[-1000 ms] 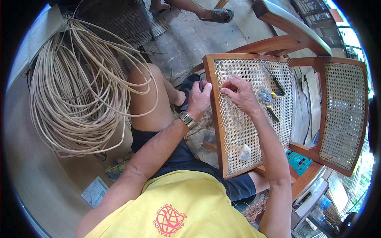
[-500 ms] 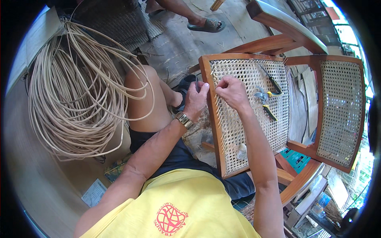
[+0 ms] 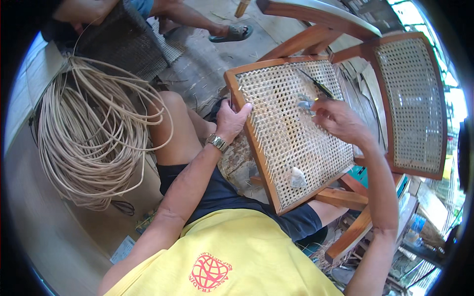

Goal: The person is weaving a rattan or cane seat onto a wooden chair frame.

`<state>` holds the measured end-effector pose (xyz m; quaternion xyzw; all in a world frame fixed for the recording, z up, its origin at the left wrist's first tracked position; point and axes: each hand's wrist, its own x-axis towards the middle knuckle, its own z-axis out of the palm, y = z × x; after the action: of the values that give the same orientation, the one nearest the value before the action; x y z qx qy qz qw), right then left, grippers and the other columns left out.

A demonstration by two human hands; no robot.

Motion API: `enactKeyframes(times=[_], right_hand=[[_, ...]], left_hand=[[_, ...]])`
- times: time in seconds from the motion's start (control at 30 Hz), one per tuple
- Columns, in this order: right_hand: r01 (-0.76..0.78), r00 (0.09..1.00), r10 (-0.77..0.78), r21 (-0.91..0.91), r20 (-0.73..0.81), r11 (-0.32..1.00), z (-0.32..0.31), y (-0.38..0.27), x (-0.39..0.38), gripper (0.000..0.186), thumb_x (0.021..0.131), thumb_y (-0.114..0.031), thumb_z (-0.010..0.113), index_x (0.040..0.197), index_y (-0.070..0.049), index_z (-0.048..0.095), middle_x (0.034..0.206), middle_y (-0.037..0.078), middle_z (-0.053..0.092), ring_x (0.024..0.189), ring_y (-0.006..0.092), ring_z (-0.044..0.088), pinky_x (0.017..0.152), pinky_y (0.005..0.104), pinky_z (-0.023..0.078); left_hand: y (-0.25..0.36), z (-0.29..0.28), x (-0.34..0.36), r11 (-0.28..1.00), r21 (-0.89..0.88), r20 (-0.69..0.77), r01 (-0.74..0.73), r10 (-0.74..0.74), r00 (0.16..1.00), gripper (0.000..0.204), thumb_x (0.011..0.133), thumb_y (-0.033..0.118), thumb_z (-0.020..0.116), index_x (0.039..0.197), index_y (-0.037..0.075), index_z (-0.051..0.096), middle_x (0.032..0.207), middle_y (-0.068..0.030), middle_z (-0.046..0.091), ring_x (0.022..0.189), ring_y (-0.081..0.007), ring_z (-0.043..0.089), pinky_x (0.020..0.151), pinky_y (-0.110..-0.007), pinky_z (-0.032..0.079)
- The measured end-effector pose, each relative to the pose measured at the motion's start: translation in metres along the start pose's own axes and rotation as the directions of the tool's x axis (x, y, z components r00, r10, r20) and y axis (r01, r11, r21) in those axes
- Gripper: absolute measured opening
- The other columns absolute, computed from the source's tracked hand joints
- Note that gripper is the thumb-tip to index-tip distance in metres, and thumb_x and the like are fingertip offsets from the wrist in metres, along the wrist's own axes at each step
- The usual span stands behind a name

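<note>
On the person's lap lies a wooden seat frame [image 3: 247, 130] with woven cane mesh [image 3: 291, 123], tilted against the knees. Left hand [image 3: 231, 120] grips the frame's left edge, fingers closed around the wood. Right hand [image 3: 335, 121] has moved from the frame's upper left corner, where it was a second ago, to the mesh's right side; it now pinches a small grey tool [image 3: 305, 102] beside dark pliers [image 3: 316, 85], so the work seems to shift there. A coil of cane [image 3: 94, 143] lies at left.
</note>
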<state>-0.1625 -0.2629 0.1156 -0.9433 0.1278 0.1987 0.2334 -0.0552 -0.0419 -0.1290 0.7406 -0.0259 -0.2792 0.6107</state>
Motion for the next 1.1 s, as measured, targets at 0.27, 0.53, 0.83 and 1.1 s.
enactKeyframes(times=[0.27, 0.53, 0.83, 1.1], right_hand=[[-0.102, 0.886, 0.163, 0.160, -0.433, 0.982, -0.043, 0.049, -0.157, 0.024, 0.096, -0.018, 0.068, 0.114, -0.002, 0.066, 0.099, 0.005, 0.069, 0.089, 0.0149, 0.065, 0.081, 0.0292, 0.051], [-0.051, 0.380, 0.597, 0.628, -0.707, 0.776, 0.023, 0.125, -0.285, 0.023, 0.100, -0.014, 0.065, 0.118, 0.001, 0.064, 0.101, 0.002, 0.066, 0.091, 0.0093, 0.062, 0.085, 0.0227, 0.051], [0.267, -0.225, 0.603, 0.547, -0.765, 0.793, 0.110, 0.199, -0.343, 0.032, 0.106, -0.024, 0.055, 0.125, 0.001, 0.058, 0.104, 0.005, 0.065, 0.090, 0.0102, 0.061, 0.082, 0.0247, 0.050], [0.139, 0.402, 0.801, 0.894, -0.444, 0.426, 0.218, 0.262, -0.296, 0.029, 0.104, -0.024, 0.059, 0.119, 0.000, 0.064, 0.095, 0.003, 0.065, 0.086, 0.0090, 0.060, 0.079, 0.0247, 0.050]], left_hand=[[-0.002, 0.014, 0.002, 0.980, 0.070, -0.106, -0.184, 0.191, 0.976, 0.046, 0.087, 0.028, 0.074, 0.111, -0.007, 0.057, 0.103, -0.0156, 0.070, 0.092, -0.0233, 0.067, 0.087, -0.037, 0.052], [-0.023, 0.014, 0.017, 0.959, 0.006, -0.040, -0.284, 0.284, 0.958, 0.047, 0.094, 0.030, 0.070, 0.116, -0.009, 0.053, 0.107, -0.0153, 0.065, 0.092, -0.0192, 0.061, 0.085, -0.035, 0.050], [0.012, 0.010, -0.013, 0.989, -0.137, 0.000, -0.060, 0.060, 0.998, 0.040, 0.097, 0.026, 0.065, 0.125, -0.001, 0.056, 0.109, -0.0068, 0.065, 0.095, -0.0157, 0.063, 0.082, -0.032, 0.052], [0.075, 0.092, -0.069, 0.580, 0.469, 0.378, -0.666, 0.549, 0.745, 0.038, 0.089, 0.024, 0.077, 0.116, 0.002, 0.062, 0.116, -0.0164, 0.063, 0.097, -0.0295, 0.064, 0.084, -0.041, 0.052]])
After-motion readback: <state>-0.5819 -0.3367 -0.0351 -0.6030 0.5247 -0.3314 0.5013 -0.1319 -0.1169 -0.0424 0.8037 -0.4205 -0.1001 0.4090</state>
